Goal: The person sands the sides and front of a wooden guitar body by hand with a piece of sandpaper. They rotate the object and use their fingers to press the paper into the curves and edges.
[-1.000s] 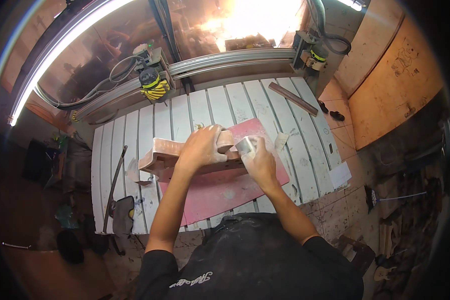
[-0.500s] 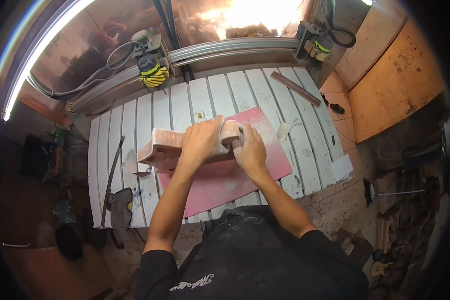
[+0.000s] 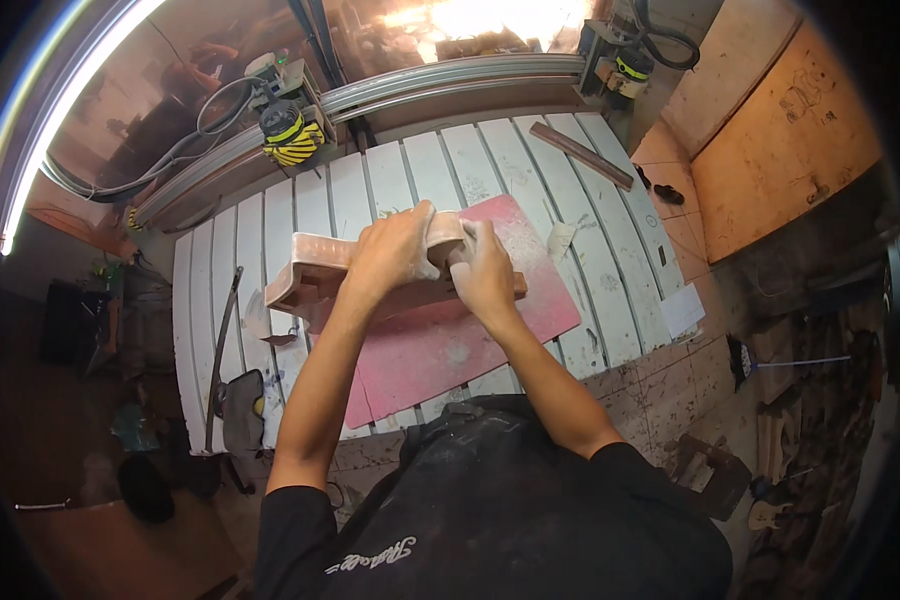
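A dusty, pale reddish-brown wooden piece [image 3: 320,252] with a curved, stepped outline is held over a pink board [image 3: 430,360]. My left hand [image 3: 395,250] lies across its middle, fingers wrapped over the far side. Close to its right end, my right hand [image 3: 485,275] is curled against a rounded part of the wood between the two hands. Pale dust coats the fingers of my right hand. Whether a thin sheet or pad lies under those fingers is hidden. A short stub of wood shows past my right wrist.
The pink board rests on a white slatted table [image 3: 260,230]. On the table lie a brown wooden strip [image 3: 582,156], a dark thin bar [image 3: 223,350], paper scraps and a white sheet [image 3: 681,310]. Behind runs a metal rail [image 3: 460,80] carrying a yellow-and-black striped machine part [image 3: 293,145].
The whole view has shifted slightly. My right hand has turned and slid down along the rounded part, uncovering the wood's right end. My left hand keeps its grip.
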The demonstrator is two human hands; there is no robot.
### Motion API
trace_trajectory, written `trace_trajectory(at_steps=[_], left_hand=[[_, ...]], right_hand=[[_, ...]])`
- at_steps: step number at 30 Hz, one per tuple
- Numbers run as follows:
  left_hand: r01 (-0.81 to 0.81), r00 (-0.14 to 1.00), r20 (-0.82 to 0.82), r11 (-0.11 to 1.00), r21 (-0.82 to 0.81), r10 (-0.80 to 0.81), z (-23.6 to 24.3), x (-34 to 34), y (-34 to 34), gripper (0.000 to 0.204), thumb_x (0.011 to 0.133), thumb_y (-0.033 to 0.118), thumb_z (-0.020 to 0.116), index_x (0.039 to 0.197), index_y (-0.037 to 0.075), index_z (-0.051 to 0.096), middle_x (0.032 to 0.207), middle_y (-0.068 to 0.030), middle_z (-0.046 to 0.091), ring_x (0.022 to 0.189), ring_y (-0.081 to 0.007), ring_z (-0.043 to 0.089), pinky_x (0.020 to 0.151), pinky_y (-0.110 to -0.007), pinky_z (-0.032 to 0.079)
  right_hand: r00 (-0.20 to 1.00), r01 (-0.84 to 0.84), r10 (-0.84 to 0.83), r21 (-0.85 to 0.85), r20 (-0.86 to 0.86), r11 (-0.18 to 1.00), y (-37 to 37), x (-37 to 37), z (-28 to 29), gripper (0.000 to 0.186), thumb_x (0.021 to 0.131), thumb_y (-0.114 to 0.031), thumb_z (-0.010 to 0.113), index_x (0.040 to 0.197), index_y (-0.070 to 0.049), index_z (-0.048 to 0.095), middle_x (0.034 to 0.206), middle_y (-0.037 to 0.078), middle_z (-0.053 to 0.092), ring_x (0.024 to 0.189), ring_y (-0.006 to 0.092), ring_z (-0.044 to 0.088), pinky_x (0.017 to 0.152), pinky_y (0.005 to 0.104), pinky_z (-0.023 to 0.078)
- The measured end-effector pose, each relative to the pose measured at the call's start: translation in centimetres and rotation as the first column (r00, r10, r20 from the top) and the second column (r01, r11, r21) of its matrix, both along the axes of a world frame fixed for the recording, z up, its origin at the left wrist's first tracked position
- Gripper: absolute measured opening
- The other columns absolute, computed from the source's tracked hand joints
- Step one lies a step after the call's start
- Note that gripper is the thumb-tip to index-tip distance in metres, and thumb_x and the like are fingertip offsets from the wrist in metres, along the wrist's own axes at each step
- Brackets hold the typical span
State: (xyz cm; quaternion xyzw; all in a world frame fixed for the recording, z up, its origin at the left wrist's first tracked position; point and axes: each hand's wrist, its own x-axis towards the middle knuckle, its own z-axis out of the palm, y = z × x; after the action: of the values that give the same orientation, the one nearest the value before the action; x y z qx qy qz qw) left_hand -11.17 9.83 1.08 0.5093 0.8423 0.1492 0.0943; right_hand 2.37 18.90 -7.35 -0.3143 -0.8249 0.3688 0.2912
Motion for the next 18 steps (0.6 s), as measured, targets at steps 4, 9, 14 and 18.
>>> trace_trajectory(at_steps=[4,9,14,18], left_hand=[[0.017,0.998,-0.067,0.999,0.033,-0.015,-0.7,0.5,-0.1,0.062,0.057,0.021,0.09,0.106,0.005,0.055,0.099,-0.0266,0.072,0.092,-0.0492,0.068,0.079,-0.055,0.054],[-0.028,0.999,-0.016,1.0,0.003,0.028,0.1,0.3,0.3,0.06,0.058,0.022,0.09,0.105,0.004,0.057,0.094,-0.0259,0.073,0.091,-0.0493,0.069,0.078,-0.055,0.054],[-0.018,0.999,-0.029,1.0,0.02,0.018,-0.1,0.3,0.1,0.061,0.058,0.024,0.09,0.105,0.004,0.057,0.095,-0.026,0.073,0.092,-0.0495,0.069,0.079,-0.055,0.054],[-0.045,0.998,-0.038,0.999,-0.028,0.044,0.5,0.7,0.2,0.06,0.06,0.025,0.089,0.106,0.005,0.057,0.096,-0.0259,0.073,0.094,-0.0498,0.069,0.081,-0.056,0.054]], right_hand=[[0.999,0.008,-0.011,-0.067,-0.045,0.998,-1.0,1.0,-0.1,0.04,0.085,-0.006,0.067,0.123,0.0,0.057,0.113,0.027,0.067,0.107,0.0481,0.065,0.092,0.0528,0.051],[0.993,-0.02,0.009,-0.095,-0.116,0.995,0.0,0.0,-0.4,0.043,0.086,-0.011,0.07,0.125,0.003,0.057,0.117,0.029,0.068,0.112,0.0477,0.066,0.096,0.0504,0.052],[0.998,-0.009,0.009,-0.002,-0.061,1.0,0.3,0.0,-0.7,0.038,0.087,-0.009,0.066,0.123,-0.003,0.056,0.11,0.028,0.065,0.104,0.0504,0.064,0.089,0.0577,0.05],[0.999,-0.036,0.037,0.022,-0.019,0.999,-0.8,0.9,-0.1,0.039,0.086,-0.01,0.067,0.123,-0.004,0.057,0.109,0.027,0.065,0.102,0.0492,0.063,0.088,0.0566,0.051]])
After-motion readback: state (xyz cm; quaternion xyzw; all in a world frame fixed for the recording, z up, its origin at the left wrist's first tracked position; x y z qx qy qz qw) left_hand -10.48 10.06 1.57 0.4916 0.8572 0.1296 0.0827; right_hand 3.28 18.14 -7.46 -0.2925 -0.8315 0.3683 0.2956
